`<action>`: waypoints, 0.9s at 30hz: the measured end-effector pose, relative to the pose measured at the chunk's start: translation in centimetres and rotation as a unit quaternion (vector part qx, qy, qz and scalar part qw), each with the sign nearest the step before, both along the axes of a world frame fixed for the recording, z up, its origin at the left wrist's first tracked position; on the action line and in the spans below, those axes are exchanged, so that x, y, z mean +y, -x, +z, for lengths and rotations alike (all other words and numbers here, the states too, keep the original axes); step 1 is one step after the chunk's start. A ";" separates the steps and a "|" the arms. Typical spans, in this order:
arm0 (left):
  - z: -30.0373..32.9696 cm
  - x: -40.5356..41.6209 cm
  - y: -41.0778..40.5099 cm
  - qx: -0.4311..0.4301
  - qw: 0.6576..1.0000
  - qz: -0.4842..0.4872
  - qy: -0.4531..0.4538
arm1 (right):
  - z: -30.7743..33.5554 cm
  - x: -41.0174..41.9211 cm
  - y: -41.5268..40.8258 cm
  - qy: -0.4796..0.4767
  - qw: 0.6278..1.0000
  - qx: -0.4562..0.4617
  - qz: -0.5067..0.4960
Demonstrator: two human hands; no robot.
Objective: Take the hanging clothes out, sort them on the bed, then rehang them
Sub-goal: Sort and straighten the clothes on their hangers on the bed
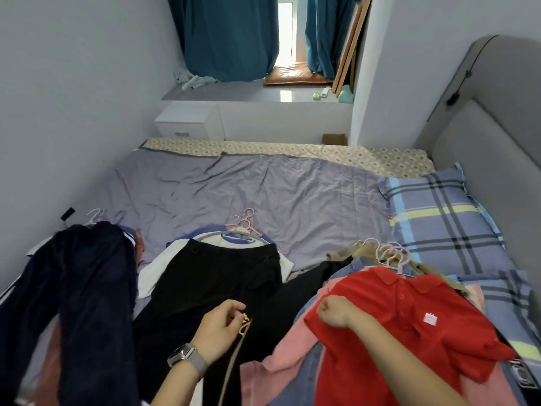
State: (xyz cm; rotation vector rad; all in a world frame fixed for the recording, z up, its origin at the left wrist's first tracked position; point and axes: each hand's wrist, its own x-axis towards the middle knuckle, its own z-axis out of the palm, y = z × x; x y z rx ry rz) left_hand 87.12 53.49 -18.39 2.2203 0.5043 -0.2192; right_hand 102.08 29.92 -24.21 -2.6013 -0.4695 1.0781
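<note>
**Clothes laid out in three piles on the bed**

Three groups of hangered garments are spread across the near half of the bed (263,183), which is covered by a wrinkled lilac sheet. On the left, dark navy trousers (82,288) lie draped over other clothing, with pale hanger hooks showing at the top. In the middle, black trousers (216,282) are laid over a white garment, and pink hangers (246,222) protrude beyond the waistband. On the right, a red polo shirt (409,323) tops a pile of pink and denim pieces, with a cluster of pale pink hanger hooks (392,256) at its collar.

The left hand (219,326), with a watch (183,354) worn on the wrist, is held over the lower part of the black trousers; its fingers are curled, and a small yellow item (245,322) is seen right at the fingertips, though whether it is pinched cannot be told. The right hand (333,313) is clenched on the red polo shirt's near left edge, the fabric being gathered under the curled fingers.

A plaid pillow (439,218) lies at the right by the grey headboard (486,142). Teal curtains (228,36) hang beyond the bed.
</note>
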 end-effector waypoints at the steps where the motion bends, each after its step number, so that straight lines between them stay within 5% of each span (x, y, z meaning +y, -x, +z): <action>1: -0.2 2.1 0.0 -0.004 1.000 0.003 0.002 | -0.1 2.0 0.0 0.001 1.000 -0.004 -0.008; 7: -3.0 16.1 -1.4 -0.001 0.999 0.018 -0.028 | -1.2 14.4 0.1 -0.009 0.997 0.008 -0.078; 13: -12.5 26.0 -8.7 0.082 0.994 0.004 -0.070 | -3.9 22.1 -2.8 -0.003 0.991 -0.007 -0.136; 27: -32.6 37.6 -25.8 0.131 0.982 -0.028 -0.132 | -13.1 24.5 -10.0 0.196 0.976 -0.016 -0.092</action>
